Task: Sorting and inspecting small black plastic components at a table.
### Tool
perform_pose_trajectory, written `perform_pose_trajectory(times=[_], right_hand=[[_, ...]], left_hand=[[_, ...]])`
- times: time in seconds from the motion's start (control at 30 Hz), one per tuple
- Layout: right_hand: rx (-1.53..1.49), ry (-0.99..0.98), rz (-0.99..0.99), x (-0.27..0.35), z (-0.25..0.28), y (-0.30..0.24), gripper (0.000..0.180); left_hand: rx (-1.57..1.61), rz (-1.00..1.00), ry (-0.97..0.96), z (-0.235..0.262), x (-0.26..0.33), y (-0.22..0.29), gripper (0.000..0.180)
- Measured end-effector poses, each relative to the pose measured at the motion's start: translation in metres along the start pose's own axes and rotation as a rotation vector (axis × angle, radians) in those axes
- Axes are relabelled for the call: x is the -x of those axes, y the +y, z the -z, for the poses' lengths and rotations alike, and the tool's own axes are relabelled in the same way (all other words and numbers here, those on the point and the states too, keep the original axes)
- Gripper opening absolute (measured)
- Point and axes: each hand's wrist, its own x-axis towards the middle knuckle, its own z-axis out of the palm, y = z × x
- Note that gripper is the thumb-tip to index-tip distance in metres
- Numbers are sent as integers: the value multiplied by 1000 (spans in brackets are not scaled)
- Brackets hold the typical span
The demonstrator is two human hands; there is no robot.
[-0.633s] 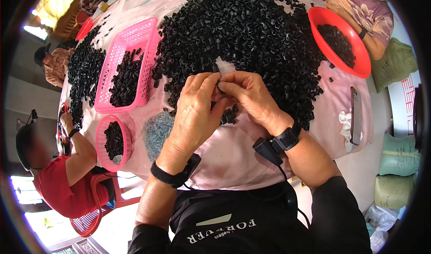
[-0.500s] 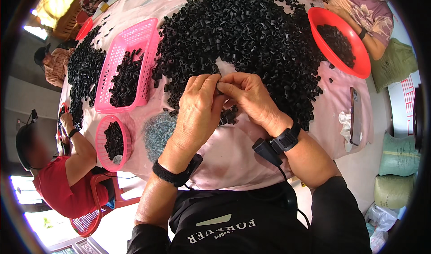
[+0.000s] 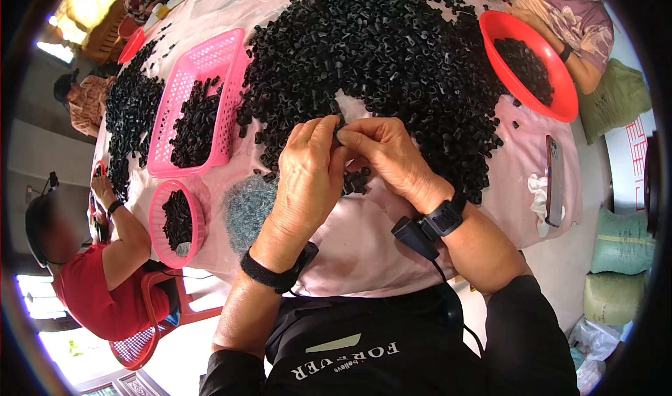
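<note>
Over the pink-covered table, my left hand (image 3: pixel 308 165) and my right hand (image 3: pixel 388 151) meet at the fingertips. Between them they pinch a small black plastic part (image 3: pixel 339 133), mostly covered by the fingers. Right beyond my hands rises a big heap of small black plastic parts (image 3: pixel 371 53). A few loose black parts (image 3: pixel 357 180) lie under my hands, near the wrists. Beside my left wrist sits a mound of small clear bluish pieces (image 3: pixel 246 210); their kind is too small to make out.
To the left stand a pink rectangular basket (image 3: pixel 157 133) and a round pink basket (image 3: pixel 199 221), both with black parts. A red basin (image 3: pixel 567 105) is at the right, near a phone (image 3: pixel 554 179) and a crumpled tissue (image 3: pixel 538 196). People work at the left and far right.
My hands stay together at almost the same spot. The fingers have shifted slightly, and a bit more of the black part shows above the fingertips.
</note>
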Motion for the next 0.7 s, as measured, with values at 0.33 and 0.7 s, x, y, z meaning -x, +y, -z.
perform_pose_trajectory(times=[0.33,0.7], right_hand=[[-73,-26,19,0,0,-1,25],[-57,124,52,-7,6,-9,27]], left_hand=[[12,-49,13,4,-1,0,32],[-648,10,605,90,-21,-90,37]])
